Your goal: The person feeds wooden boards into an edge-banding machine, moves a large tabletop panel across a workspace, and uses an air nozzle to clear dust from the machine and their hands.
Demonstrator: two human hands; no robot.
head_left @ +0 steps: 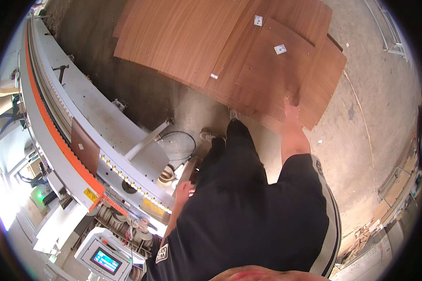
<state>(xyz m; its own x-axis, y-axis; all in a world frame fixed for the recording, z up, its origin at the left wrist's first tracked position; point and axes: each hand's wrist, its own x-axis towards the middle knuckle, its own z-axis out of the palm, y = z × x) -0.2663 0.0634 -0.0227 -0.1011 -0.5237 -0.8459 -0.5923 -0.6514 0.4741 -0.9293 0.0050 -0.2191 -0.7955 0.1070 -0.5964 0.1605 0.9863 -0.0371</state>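
Observation:
My right hand (291,111) reaches forward over the near right part of a pile of brown wood-grain panels (173,37). Its fingers are stretched out over a smaller panel (272,56) with a white label, slightly blurred. Whether they touch the surface I cannot tell. Close to my left side, my left hand (185,189) hangs with its fingers curled in and nothing visible in them, near the edge of the long machine (112,136). A small brown panel (85,146) with a white label lies on the machine, beside its orange rail (56,126).
A lit control screen (106,260) sits at the lower left, near a yellow warning sign (90,194). A support arm (147,140) and a black cable (192,140) stick out between the machine and my legs. Scrap boards (389,196) lie along the right.

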